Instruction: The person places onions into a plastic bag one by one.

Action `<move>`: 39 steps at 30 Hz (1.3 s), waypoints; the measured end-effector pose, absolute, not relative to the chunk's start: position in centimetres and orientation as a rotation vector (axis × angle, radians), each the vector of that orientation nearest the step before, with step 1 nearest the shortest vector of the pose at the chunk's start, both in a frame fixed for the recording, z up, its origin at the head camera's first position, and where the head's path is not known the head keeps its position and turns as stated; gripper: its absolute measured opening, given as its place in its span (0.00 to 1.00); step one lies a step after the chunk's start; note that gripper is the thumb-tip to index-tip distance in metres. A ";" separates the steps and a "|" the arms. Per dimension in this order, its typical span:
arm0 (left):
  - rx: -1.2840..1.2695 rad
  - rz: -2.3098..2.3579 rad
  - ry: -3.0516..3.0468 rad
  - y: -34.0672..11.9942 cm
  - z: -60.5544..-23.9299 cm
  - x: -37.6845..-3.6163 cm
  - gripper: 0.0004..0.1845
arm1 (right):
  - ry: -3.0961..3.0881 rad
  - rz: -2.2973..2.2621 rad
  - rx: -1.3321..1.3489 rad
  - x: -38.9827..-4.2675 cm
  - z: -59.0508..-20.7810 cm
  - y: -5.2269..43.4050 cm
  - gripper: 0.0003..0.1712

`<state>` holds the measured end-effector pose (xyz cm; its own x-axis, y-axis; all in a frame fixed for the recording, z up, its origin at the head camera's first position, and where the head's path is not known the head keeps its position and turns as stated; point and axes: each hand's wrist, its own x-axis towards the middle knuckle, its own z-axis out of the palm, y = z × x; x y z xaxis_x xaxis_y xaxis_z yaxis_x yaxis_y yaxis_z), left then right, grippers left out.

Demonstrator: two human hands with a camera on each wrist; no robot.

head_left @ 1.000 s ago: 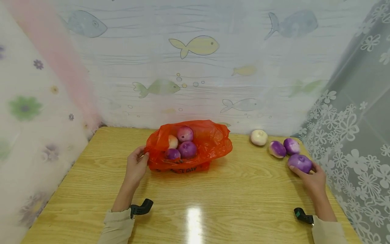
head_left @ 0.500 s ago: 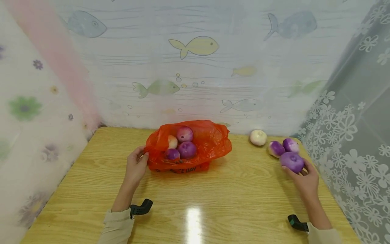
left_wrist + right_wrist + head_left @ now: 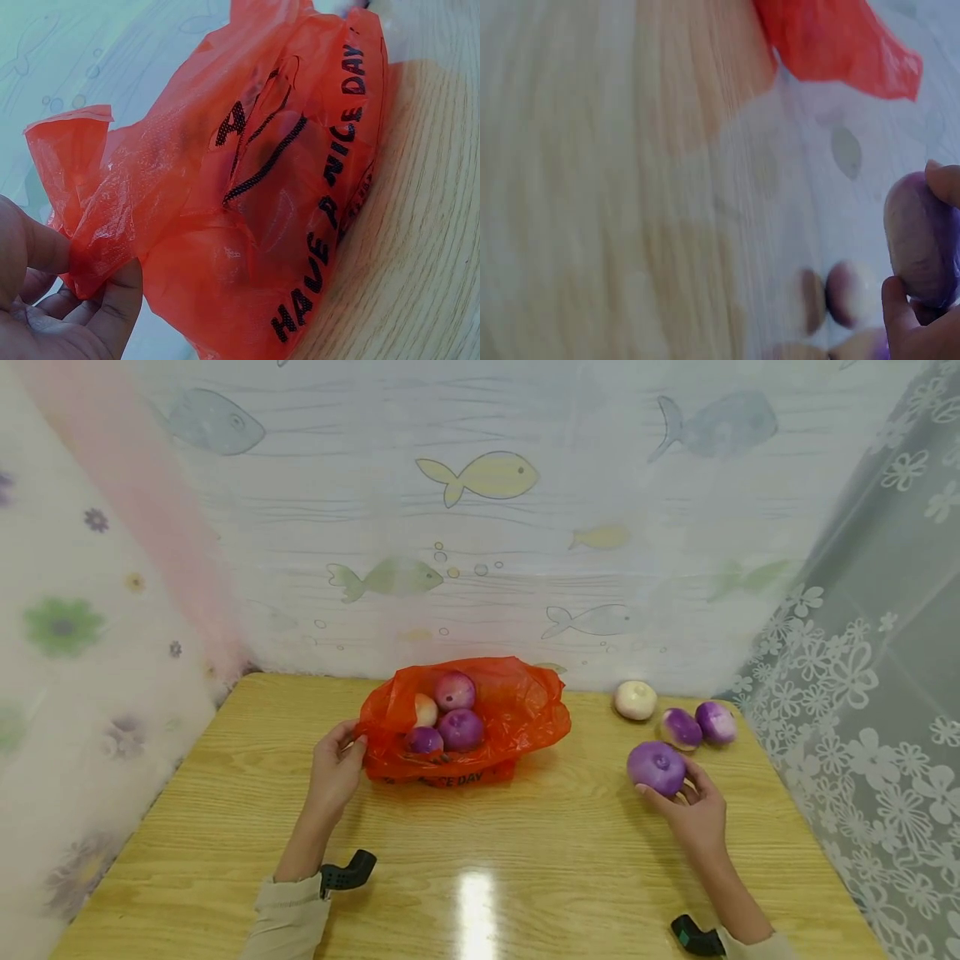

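1. Head view: the right hand (image 3: 693, 810) holds a purple onion (image 3: 656, 767) in curled fingers, lifted just off the desk (image 3: 570, 852), between the orange bag (image 3: 480, 727) and 3 loose onions (image 3: 681, 727) at the far right. The left hand (image 3: 336, 770) pinches the bag's rim. This looks like the carry step; the next move calls for bringing the onion over the bag's mouth, which faces up and away from that hand.
2. Left wrist view: thumb and fingers (image 3: 112, 296) pinch a fold of the bag (image 3: 247, 195); the contents show only as dim shapes through the plastic.
3. Right wrist view: blurred; the onion (image 3: 919, 240) sits between fingertips, cut off at the edge.
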<state>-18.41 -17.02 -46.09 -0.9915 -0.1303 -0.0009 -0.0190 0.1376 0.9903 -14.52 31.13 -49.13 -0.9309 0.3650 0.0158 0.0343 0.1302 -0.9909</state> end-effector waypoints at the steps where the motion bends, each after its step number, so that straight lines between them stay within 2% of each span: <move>1: 0.147 -2.001 -2.303 -17.1 -46.1 -18.4 0.18 | -2.155 1.893 -0.371 -14.5 -49.2 30.6 0.47; 11: 0.141 -2.006 -2.300 -17.2 -46.2 -18.4 0.18 | -2.130 1.985 -0.056 -13.9 -49.2 26.1 0.46; 22: 0.138 -2.004 -2.292 -17.3 -46.3 -18.4 0.18 | -2.166 1.975 0.147 -14.1 -50.1 21.4 0.48; 32: 0.136 -2.025 -2.261 -17.1 -45.9 -18.4 0.18 | -2.115 2.045 0.313 -14.8 -48.9 17.7 0.48; 39: 0.157 -2.037 -2.253 -17.1 -45.8 -18.6 0.18 | -2.067 2.099 0.333 -15.6 -47.6 15.6 0.49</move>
